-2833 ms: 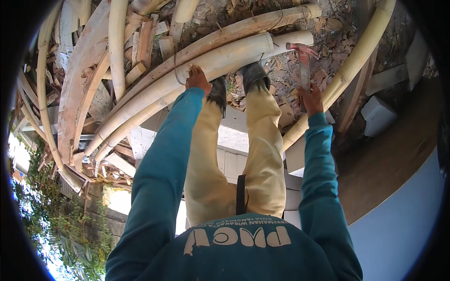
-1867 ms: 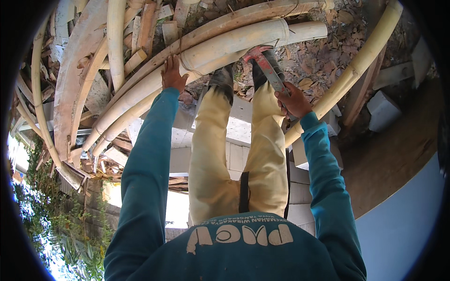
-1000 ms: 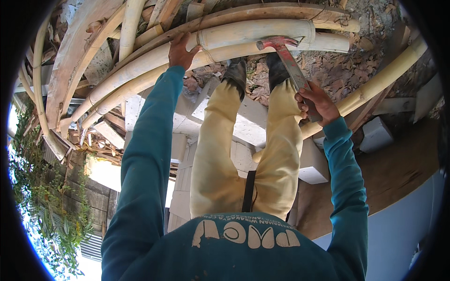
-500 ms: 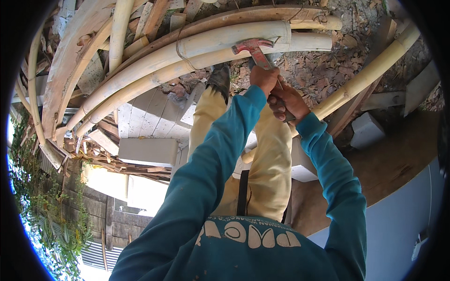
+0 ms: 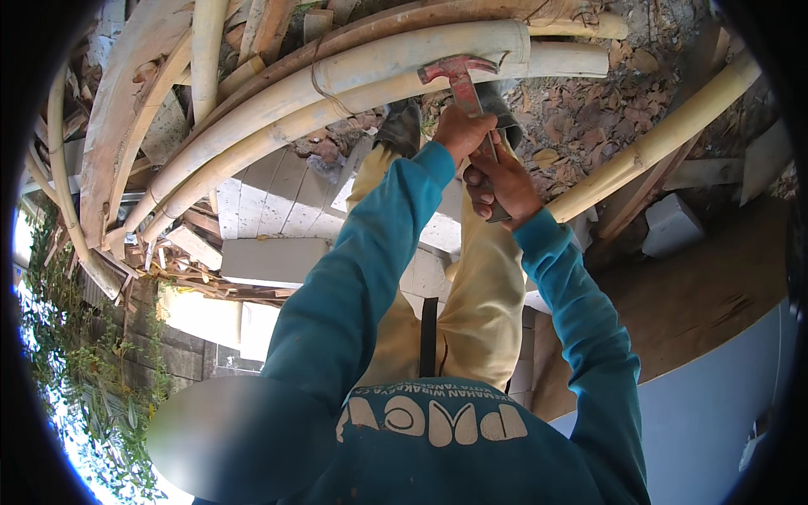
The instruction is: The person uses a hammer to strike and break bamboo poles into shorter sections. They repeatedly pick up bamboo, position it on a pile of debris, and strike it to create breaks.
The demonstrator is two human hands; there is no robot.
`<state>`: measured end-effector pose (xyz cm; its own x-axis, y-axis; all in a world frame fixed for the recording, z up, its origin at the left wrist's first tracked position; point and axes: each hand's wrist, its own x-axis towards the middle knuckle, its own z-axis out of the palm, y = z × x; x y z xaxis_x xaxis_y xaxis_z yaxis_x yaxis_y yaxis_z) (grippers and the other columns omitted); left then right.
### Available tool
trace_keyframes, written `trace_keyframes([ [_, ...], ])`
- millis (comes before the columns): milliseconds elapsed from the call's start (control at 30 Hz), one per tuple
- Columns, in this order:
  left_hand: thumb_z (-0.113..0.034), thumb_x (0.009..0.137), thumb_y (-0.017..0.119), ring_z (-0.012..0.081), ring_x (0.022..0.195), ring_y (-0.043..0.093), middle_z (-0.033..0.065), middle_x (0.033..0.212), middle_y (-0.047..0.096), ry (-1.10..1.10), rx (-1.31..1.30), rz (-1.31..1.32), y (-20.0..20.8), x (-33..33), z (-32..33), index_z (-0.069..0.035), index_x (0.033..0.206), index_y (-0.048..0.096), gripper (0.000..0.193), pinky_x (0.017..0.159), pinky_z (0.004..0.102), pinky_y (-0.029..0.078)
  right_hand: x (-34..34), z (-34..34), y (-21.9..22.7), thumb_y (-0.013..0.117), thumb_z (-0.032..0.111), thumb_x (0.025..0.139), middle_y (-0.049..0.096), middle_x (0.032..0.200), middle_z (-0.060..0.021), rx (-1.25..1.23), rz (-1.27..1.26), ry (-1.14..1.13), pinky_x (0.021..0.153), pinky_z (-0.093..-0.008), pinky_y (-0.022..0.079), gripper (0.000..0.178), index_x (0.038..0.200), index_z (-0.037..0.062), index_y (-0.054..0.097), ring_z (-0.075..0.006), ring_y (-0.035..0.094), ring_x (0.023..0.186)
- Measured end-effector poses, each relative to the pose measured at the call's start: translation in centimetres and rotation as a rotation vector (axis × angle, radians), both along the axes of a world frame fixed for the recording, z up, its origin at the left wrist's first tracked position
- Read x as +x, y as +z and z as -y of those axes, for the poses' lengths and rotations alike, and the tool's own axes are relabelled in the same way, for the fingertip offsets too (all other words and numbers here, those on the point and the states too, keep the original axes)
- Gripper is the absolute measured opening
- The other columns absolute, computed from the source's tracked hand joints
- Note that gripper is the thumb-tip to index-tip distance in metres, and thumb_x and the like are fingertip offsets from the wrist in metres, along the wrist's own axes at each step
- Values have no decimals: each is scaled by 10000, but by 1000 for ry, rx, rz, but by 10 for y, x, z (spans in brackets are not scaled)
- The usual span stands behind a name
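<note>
A claw hammer point(image 5: 462, 82) with a worn red head is in both my hands, its head pointing away from me. My left hand point(image 5: 460, 132) is closed round the handle just below the head. Lower down, my right hand point(image 5: 508, 182) wraps the handle, its fingers curled. The handle's dark end shows below the right fingers; much of its middle is hidden by my hands. In the picture the hammer head overlaps two pale bamboo poles point(image 5: 396, 69); whether it touches them I cannot tell.
Another bamboo pole point(image 5: 652, 143) slants across the right side above dry leaves point(image 5: 581, 126). Curved planks point(image 5: 126, 109) and scrap wood lie at the left. A pale block point(image 5: 273, 261) sits left of my legs, another block point(image 5: 671, 225) at the right. My boots stand near the poles.
The view has shifted slightly. Both hands have moved a little to the left in the picture. My grip on the hammer looks the same.
</note>
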<state>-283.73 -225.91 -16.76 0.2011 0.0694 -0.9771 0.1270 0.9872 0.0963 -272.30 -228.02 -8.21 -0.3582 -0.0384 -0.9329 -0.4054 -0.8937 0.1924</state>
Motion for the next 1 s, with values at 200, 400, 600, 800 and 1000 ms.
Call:
trace_keyframes([
  [200, -186, 754, 628, 195, 573, 618, 118, 706, 662, 2, 47, -68, -10, 10, 5, 38, 737, 662, 228, 480, 314, 470, 7, -6, 0, 559, 187, 921, 461, 684, -6, 55, -58, -26, 363, -268, 366, 118, 980, 148, 465, -92, 420, 459],
  [400, -243, 741, 630, 237, 654, 676, 147, 723, 699, -216, 88, -165, -36, 9, 9, 43, 742, 704, 295, 621, 340, 551, 4, 4, -10, 541, 159, 902, 463, 673, -28, 23, -47, -102, 379, -304, 382, 99, 937, 105, 467, -125, 435, 458],
  [600, -360, 736, 583, 317, 923, 670, 180, 911, 701, -879, 308, -258, -59, 13, 11, -14, 867, 721, 395, 840, 366, 526, 7, 10, -16, 549, 177, 893, 462, 667, -28, 32, -85, -112, 416, -335, 406, 110, 910, 102, 470, -136, 446, 475],
  [800, -389, 718, 598, 380, 991, 639, 275, 999, 654, -596, 201, -414, -34, 45, -1, 28, 925, 691, 475, 874, 406, 508, 51, -9, -23, 573, 268, 912, 493, 686, 29, 130, -287, 28, 413, -248, 394, 157, 867, 132, 508, -68, 429, 480],
  [1000, -279, 739, 677, 319, 991, 659, 256, 1034, 659, -361, 78, -552, -15, 92, -18, 78, 932, 664, 405, 848, 379, 537, 103, -22, -28, 568, 317, 913, 504, 699, 36, 123, -284, 168, 427, -219, 415, 200, 917, 120, 533, -49, 426, 489],
])
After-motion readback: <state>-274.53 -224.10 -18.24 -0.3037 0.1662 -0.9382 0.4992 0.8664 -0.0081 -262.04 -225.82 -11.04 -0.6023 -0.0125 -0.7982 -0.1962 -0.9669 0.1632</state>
